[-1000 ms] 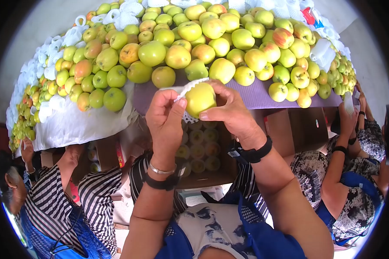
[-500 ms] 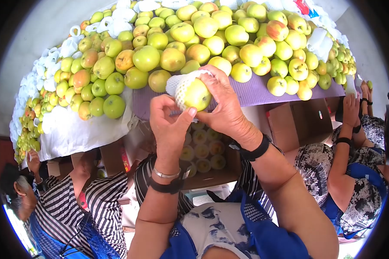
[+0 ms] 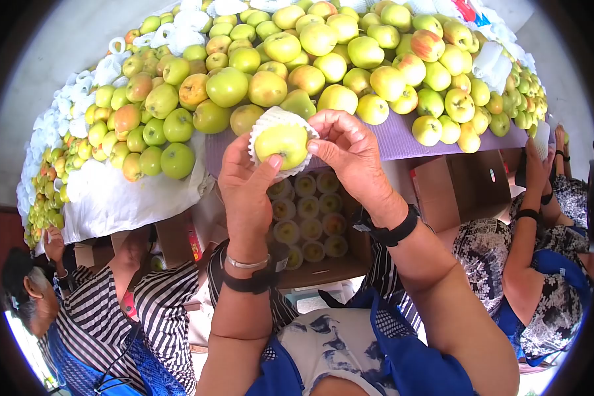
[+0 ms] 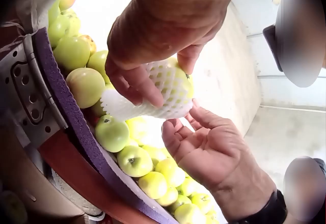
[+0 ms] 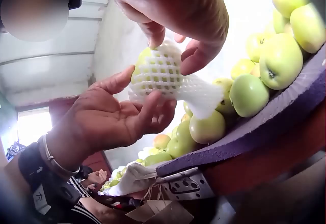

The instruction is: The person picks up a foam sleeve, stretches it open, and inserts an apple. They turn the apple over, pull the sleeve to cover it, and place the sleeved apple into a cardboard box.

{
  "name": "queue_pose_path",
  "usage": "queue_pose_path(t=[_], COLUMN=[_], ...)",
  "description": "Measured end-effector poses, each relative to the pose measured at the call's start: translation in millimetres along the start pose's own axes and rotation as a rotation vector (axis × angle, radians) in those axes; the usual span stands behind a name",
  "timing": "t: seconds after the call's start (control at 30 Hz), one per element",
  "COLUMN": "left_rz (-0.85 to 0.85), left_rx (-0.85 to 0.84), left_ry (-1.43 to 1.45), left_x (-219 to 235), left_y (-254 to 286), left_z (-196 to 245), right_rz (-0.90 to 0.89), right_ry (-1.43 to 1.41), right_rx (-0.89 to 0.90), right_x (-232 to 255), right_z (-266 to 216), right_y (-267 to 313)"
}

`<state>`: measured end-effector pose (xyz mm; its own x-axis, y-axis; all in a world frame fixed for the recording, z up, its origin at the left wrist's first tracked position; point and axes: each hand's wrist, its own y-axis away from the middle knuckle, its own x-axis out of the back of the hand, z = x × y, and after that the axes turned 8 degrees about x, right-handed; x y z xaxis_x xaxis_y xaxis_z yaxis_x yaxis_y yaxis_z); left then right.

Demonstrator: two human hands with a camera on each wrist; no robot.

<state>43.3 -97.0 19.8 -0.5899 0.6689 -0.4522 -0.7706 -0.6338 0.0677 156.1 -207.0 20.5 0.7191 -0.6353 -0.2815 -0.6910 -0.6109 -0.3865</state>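
Note:
A yellow-green apple (image 3: 281, 144) sits partly inside a white foam net sleeve (image 3: 285, 119), held up in front of the table edge. My left hand (image 3: 245, 188) grips it through the sleeve, thumb on the bare front of the apple and fingers behind. On the other side, my right hand (image 3: 353, 153) pinches the sleeve's rim between thumb and fingers. In the left wrist view the net (image 4: 165, 89) is stretched over the apple, and its loose tail hangs off one end. The right wrist view shows the left fingers (image 5: 147, 114) curled against the mesh.
A large heap of apples (image 3: 264, 86) covers the table, with white foam sleeves (image 3: 185, 33) behind. Below the purple padded edge (image 3: 393, 135) stands a carton (image 3: 346, 267) of sleeved apples, with another carton (image 3: 468, 188) to the right. People sit on both sides.
The apple has turned so its bare face points toward me, with the sleeve now around its back and sides. The right hand has shifted from gripping the apple to the sleeve's rim.

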Motion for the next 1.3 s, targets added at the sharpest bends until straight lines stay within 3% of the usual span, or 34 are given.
queue_pose_path(t=[0.07, 0.27, 0.47, 0.57, 0.6, 0.7, 0.73, 0.83, 0.97, 1.07, 1.3], left_rz=[0.013, -0.008, -0.086, -0.092, -0.08, -0.037, -0.056, -0.101, -0.122, -0.137, -0.156], left_rx=[0.02, 0.0, 0.008, -0.036, -0.059, -0.034, 0.012, 0.112, 0.146, 0.182, 0.305], left_ry=[-0.003, -0.02, 0.145, 0.165, 0.14, 0.123, 0.14, 0.171, 0.14, 0.125, 0.234], left_x=[-1, -5, -5, -6, -6, -4, -3, -2, -2, 2, -1], left_y=[1, 2, 4, 3, 3, 1, 2, 3, 4, 2, 3], left_z=[1, 5, 9, 9, 7, 4, 6, 8, 5, 1, 2], right_rz=[0.045, -0.076, -0.191, -0.295, -0.365, -0.119, 0.03, 0.253, 0.197, 0.14, 0.129], right_ry=[0.081, 0.266, 0.686, 0.663, 0.639, 0.533, 0.488, 0.381, 0.22, 0.374, 0.105], right_rx=[-0.033, 0.196, 0.505, 0.546, 0.536, 0.432, 0.376, 0.202, -0.125, 0.173, -0.075], right_x=[-2, -6, -14, -21, -21, -14, -12, 0, 15, 15, 7], right_z=[-2, -9, -19, -20, -21, -18, -16, -5, 6, 4, -15], right_y=[2, 3, 2, 7, 8, 6, 2, -8, -11, -11, -11])
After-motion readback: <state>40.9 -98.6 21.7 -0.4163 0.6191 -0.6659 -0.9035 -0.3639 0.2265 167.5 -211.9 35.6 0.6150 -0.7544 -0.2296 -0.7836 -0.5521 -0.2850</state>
